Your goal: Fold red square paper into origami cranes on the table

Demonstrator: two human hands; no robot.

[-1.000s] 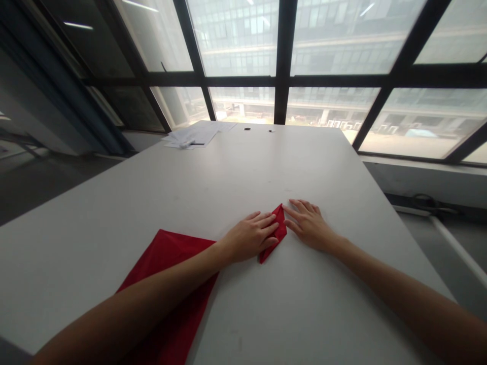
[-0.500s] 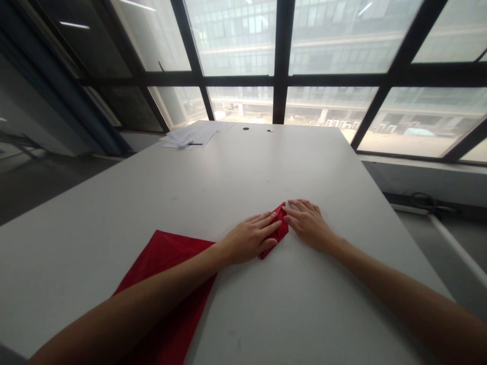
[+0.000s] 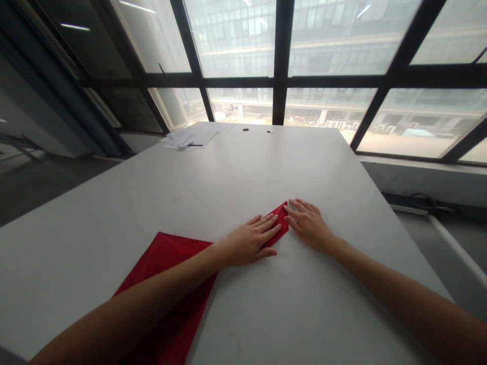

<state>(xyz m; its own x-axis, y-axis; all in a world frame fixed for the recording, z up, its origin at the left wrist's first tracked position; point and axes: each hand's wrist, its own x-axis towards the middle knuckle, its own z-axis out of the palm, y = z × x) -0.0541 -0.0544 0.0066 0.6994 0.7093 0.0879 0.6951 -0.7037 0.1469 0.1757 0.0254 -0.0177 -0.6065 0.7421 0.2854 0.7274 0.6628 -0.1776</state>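
Observation:
A red cloth [image 3: 171, 284] lies flat on the white table [image 3: 236, 177], reaching from under my left forearm to a pointed corner [image 3: 282, 215] between my hands. My left hand [image 3: 249, 241] lies flat on the cloth near that corner, fingers stretched out and pressing down. To the right of the tip my right hand [image 3: 310, 225] rests on the table, fingers extended, fingertips touching the corner's edge. Most of the cloth's middle is hidden under my left arm.
A stack of white papers [image 3: 192, 136] lies at the table's far left end, with two small dark spots [image 3: 246, 130] beside it. Large dark-framed windows [image 3: 279, 61] rise behind the table. The table's right edge drops off to the floor, where cables [image 3: 422, 198] lie.
My left hand has slid slightly toward me over the cloth, covering more of the folded corner. My right fingertips stay at the corner's tip.

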